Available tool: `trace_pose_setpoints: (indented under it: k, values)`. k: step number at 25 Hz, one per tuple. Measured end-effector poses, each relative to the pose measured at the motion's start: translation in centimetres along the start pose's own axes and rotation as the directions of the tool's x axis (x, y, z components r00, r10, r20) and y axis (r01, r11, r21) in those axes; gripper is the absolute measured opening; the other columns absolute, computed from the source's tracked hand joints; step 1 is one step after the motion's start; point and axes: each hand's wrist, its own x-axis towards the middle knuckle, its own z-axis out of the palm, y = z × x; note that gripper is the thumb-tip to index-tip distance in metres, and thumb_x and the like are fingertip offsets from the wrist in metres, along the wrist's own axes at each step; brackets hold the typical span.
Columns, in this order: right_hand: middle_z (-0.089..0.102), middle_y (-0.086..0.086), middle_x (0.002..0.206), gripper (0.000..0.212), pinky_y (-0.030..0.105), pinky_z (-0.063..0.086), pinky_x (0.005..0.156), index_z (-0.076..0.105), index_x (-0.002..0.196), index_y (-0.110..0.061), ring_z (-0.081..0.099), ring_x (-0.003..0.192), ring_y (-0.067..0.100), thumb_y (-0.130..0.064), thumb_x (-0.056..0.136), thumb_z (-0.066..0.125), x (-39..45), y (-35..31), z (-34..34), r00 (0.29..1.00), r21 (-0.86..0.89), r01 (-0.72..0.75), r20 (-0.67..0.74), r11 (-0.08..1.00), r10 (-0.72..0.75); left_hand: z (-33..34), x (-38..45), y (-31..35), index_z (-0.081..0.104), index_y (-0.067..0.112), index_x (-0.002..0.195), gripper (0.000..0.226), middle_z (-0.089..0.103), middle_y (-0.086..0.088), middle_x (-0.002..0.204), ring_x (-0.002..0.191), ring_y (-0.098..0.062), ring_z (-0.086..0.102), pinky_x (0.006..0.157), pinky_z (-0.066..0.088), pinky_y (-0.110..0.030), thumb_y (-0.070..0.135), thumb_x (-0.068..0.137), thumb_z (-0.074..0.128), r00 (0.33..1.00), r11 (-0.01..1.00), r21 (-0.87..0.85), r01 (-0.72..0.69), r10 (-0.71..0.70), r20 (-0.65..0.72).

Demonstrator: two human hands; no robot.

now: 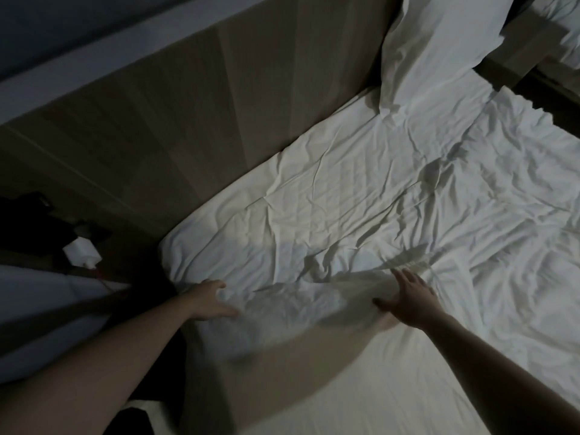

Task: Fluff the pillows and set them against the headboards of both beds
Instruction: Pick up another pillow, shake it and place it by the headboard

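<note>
We spread our left hand [211, 299] and right hand [408, 296] open, gripping nothing, on a flat pillow [282, 304] at the bed's near edge; next we must lift it beside the propped pillow [439, 48] against the headboard [219, 98].

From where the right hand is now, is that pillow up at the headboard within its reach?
Probably not without leaning in: the right hand lies flat on the sheet, and the pillow stands against the headboard far across open bedding. Nothing blocks it.

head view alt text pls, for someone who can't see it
Two bare hands, left hand and right hand, reach onto a wrinkled white sheet in dim light. One white pillow leans against the wooden headboard at the far end.
</note>
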Motion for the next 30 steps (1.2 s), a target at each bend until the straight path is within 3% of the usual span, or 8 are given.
trace_pose_setpoints:
  k: [3, 7, 11, 16, 20, 24, 28, 30]
  values:
    - [0.030, 0.009, 0.169, 0.122, 0.059, 0.019, 0.122, 0.023, 0.162, -0.022, 0.023, 0.156, 0.036, -0.094, 0.068, 0.052, 1.6, 1.4, 1.3, 0.988, -0.093, -0.114, 0.091, 0.989, 0.123, 1.3, 1.3, -0.5, 0.036, 0.021, 0.157, 0.139, 0.040, -0.003, 0.164, 0.148, -0.022, 0.043, 0.116, 0.036, -0.029, 0.100, 0.046, 0.061, 0.994, 0.999, 0.025, 0.033, -0.036, 0.101]
    - [0.061, 0.007, 0.143, 0.074, 0.054, 0.035, 0.111, 0.059, 0.130, -0.029, 0.046, 0.139, 0.037, -0.084, 0.083, 0.045, 0.9, 1.7, 1.2, 0.991, -0.189, -0.075, 0.100, 0.979, 0.095, 3.3, 0.8, -1.9, 0.046, 0.026, 0.153, 0.130, 0.048, 0.002, 0.158, 0.142, -0.019, 0.049, 0.116, 0.040, -0.031, 0.097, 0.046, 0.069, 0.995, 0.992, -0.122, -0.021, 0.032, 0.091]
    - [0.073, 0.003, 0.101, 0.045, 0.041, 0.045, 0.085, 0.062, 0.089, -0.024, 0.067, 0.106, 0.030, -0.067, 0.095, 0.048, -2.1, 2.3, -2.8, 0.998, -0.067, 0.031, 0.058, 0.997, -0.027, 3.2, -3.0, -2.4, 0.075, 0.025, 0.124, 0.104, 0.076, 0.014, 0.120, 0.114, -0.006, 0.071, 0.103, 0.056, -0.035, 0.089, 0.043, 0.079, 0.980, 0.894, -0.403, -0.197, 0.184, -0.072]
    - [0.064, -0.001, 0.067, 0.045, 0.040, 0.047, 0.062, 0.057, 0.074, -0.020, 0.064, 0.065, 0.017, -0.056, 0.101, 0.050, -6.3, 1.1, -12.2, 0.981, 0.103, 0.187, -0.079, 0.977, -0.180, -5.3, -11.2, 0.0, 0.081, 0.020, 0.104, 0.069, 0.081, 0.016, 0.100, 0.100, -0.004, 0.074, 0.094, 0.058, -0.033, 0.070, 0.058, 0.088, 0.949, 0.816, -0.492, -0.303, 0.212, -0.232]
    - [0.065, -0.001, 0.066, 0.047, 0.045, 0.053, 0.062, 0.055, 0.075, -0.021, 0.065, 0.065, 0.023, -0.061, 0.099, 0.047, -4.9, -3.3, -19.7, 0.900, 0.101, 0.346, -0.318, 0.933, -0.299, -14.4, -15.7, 1.7, 0.081, 0.017, 0.089, 0.065, 0.081, 0.014, 0.086, 0.078, 0.002, 0.072, 0.074, 0.055, -0.026, 0.067, 0.050, 0.092, 0.888, 0.743, -0.538, -0.398, 0.165, -0.429]
    - [0.069, 0.009, 0.075, 0.045, 0.043, 0.051, 0.071, 0.059, 0.082, -0.019, 0.066, 0.078, 0.038, -0.057, 0.102, 0.044, -0.5, -9.2, -26.0, 0.750, -0.010, 0.407, -0.567, 0.913, -0.340, -20.9, -17.2, 2.8, 0.081, 0.017, 0.086, 0.027, 0.080, 0.015, 0.082, 0.073, 0.008, 0.072, 0.079, 0.053, -0.026, 0.036, 0.072, 0.093, 0.811, 0.707, -0.538, -0.459, 0.086, -0.579]
    - [0.072, 0.014, 0.085, 0.035, 0.047, 0.041, 0.092, 0.063, 0.084, -0.020, 0.064, 0.096, 0.038, -0.047, 0.102, 0.051, 4.5, -15.4, -29.4, 0.646, -0.010, 0.358, -0.719, 0.934, -0.256, -24.5, -15.3, 2.9, 0.082, 0.026, 0.088, 0.029, 0.081, 0.014, 0.085, 0.082, -0.002, 0.073, 0.081, 0.056, -0.030, 0.045, 0.068, 0.092, 0.724, 0.735, -0.491, -0.467, -0.001, -0.690]
    - [0.074, 0.014, 0.095, 0.028, 0.047, 0.039, 0.097, 0.069, 0.088, -0.020, 0.062, 0.103, 0.038, -0.042, 0.100, 0.056, 6.9, -18.1, -29.8, 0.649, 0.023, 0.328, -0.732, 0.944, -0.207, -24.9, -12.5, 2.2, 0.078, 0.021, 0.085, 0.031, 0.079, 0.011, 0.084, 0.084, -0.007, 0.071, 0.081, 0.057, -0.036, 0.045, 0.072, 0.091, 0.670, 0.788, -0.451, -0.419, -0.067, -0.739]
